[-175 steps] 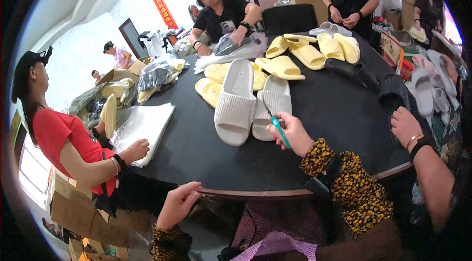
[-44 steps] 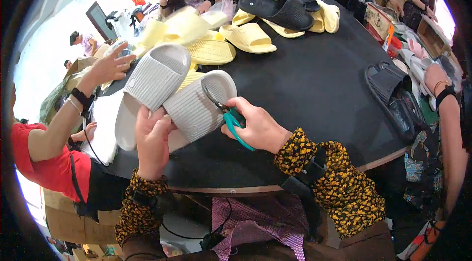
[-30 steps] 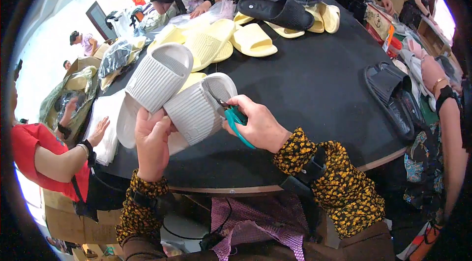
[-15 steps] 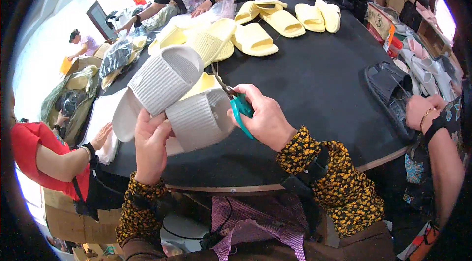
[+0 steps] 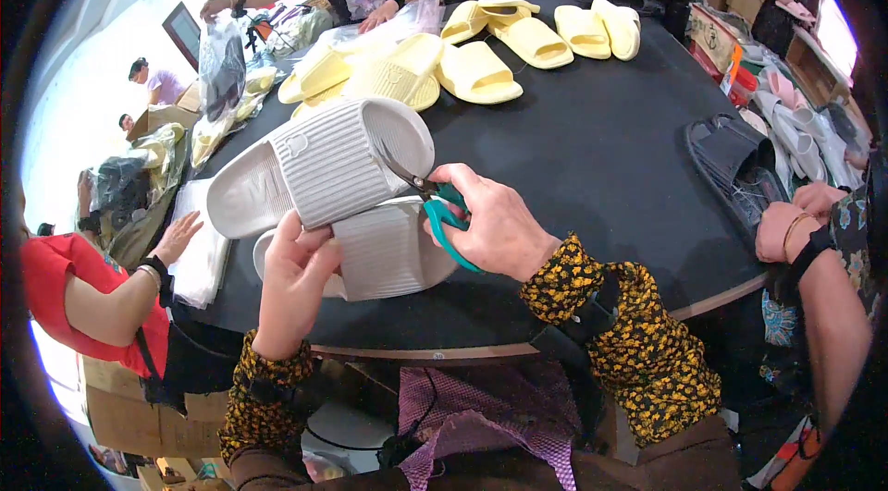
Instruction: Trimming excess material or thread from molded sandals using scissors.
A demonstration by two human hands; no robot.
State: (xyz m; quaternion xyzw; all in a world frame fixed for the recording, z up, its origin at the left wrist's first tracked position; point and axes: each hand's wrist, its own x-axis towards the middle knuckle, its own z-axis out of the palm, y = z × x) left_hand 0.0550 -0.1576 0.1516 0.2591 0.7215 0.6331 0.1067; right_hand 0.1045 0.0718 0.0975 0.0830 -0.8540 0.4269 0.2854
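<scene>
One head-worn fisheye view, the left of a side-by-side pair, looks down and forward from above, the left hand [image 5: 294,280] and right hand [image 5: 497,220] close below, the black-topped table [image 5: 601,177] stretching beyond, its near edge [image 5: 499,350] bowed by the lens

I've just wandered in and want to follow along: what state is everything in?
Left hand: closed on the grey slides.
Grey slides: overlapping, straps up, farther one on top.
Right hand: closed on teal-handled scissors.
Teal-handled scissors: held, blades over the farther slide's toe end; spread unclear.
Yellow slides: lying on the black table, some overlapping.
Black slide footwear: on the table's right side.
Clear bag: held up, dark contents.
</scene>
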